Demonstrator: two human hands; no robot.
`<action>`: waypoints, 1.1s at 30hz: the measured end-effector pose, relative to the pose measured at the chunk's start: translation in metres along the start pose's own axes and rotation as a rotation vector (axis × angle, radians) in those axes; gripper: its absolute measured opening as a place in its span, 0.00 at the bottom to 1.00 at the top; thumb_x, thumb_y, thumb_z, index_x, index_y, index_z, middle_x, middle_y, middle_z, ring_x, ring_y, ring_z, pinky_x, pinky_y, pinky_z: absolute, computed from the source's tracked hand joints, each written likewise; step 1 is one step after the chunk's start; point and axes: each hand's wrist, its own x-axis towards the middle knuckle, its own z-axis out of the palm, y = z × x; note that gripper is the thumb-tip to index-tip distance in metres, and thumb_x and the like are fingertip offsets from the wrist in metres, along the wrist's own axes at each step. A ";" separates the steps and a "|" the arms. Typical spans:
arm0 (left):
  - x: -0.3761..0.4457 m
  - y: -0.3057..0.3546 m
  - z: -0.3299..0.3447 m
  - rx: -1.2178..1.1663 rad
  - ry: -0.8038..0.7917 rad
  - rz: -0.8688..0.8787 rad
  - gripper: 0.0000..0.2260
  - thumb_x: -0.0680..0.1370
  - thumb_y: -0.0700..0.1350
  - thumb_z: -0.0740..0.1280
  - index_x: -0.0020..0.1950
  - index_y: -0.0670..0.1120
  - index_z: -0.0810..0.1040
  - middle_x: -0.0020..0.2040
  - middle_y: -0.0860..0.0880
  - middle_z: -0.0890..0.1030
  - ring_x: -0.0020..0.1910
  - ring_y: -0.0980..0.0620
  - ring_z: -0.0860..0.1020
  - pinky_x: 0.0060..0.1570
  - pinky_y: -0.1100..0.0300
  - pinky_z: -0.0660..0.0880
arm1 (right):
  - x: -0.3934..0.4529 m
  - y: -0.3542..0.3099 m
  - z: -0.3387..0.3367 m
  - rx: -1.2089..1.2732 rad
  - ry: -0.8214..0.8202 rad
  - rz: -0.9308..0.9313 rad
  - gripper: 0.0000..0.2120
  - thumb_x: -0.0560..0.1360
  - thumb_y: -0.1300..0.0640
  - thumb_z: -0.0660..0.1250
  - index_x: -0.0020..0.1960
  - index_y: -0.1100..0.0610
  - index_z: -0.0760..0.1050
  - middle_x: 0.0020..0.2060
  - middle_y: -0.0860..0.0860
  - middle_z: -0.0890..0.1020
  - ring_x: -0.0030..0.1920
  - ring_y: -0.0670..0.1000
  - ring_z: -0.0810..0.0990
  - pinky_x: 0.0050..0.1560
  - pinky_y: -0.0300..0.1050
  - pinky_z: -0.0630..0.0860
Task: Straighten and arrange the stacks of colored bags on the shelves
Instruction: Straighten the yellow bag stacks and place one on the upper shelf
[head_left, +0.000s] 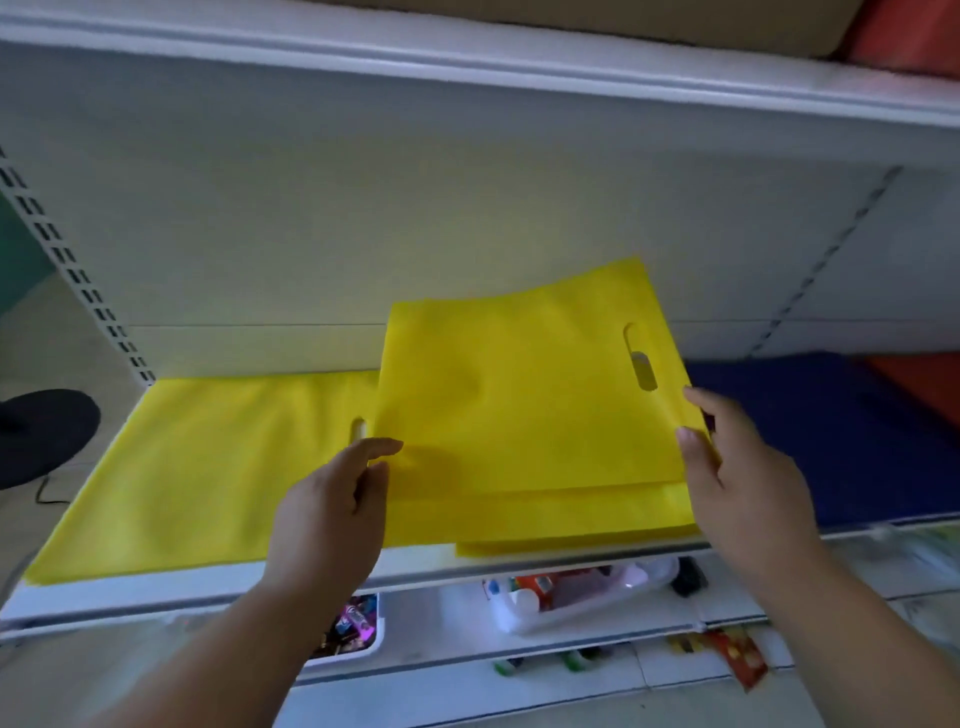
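Far left, beyond the shelf end: a dark rounded object (44, 434) on the floor, blurred, can't tell what it is. Slotted white metal upright (72, 270) runs diagonally down to the white metal shelf (156, 587).

On the shelf's left part lies a flat stack of yellow non-woven fabric bags (182, 478), handle cut-out toward the right edge. Overlapping its right edge, a 2nd stack of yellow fabric bags (519, 410) sits w/ its oval handle slot at the upper right; layers fanned unevenly at the front, near the shelf lip.

Left hand (332, 509) at that 2nd stack's left edge, fingers relaxed & mostly straight, tips touching the fabric, gripping nothing. Right hand (737, 478) at the stack's right edge, thumb on top, fingers curled around the side – holding the edge of the stack.

Right of it: flat dark blue fabric bags (810, 436), then an orange-red stack (919, 384) at the far right.

Below: lower shelf w/ a white plastic tray of small packets (348, 629) & a clear container of assorted items (571, 592), blurry.
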 end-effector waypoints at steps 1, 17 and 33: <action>-0.001 0.012 0.014 0.008 0.004 0.004 0.12 0.80 0.41 0.64 0.54 0.58 0.80 0.25 0.56 0.73 0.23 0.53 0.68 0.26 0.58 0.63 | 0.004 0.017 -0.005 0.004 -0.035 0.011 0.21 0.80 0.48 0.56 0.72 0.49 0.67 0.25 0.46 0.72 0.24 0.49 0.71 0.25 0.45 0.63; -0.020 0.061 0.087 0.517 -0.213 -0.055 0.14 0.79 0.44 0.59 0.62 0.55 0.77 0.51 0.52 0.76 0.40 0.48 0.77 0.33 0.57 0.73 | 0.034 0.112 0.020 -0.074 -0.494 0.101 0.17 0.80 0.55 0.63 0.68 0.50 0.69 0.60 0.51 0.78 0.42 0.47 0.77 0.41 0.45 0.73; -0.030 -0.002 0.021 0.463 -0.164 -0.035 0.13 0.77 0.52 0.66 0.61 0.56 0.76 0.54 0.53 0.76 0.44 0.47 0.81 0.37 0.54 0.76 | 0.018 -0.016 0.057 -0.193 -0.182 -0.301 0.14 0.72 0.50 0.72 0.54 0.56 0.79 0.45 0.53 0.78 0.46 0.58 0.78 0.44 0.52 0.76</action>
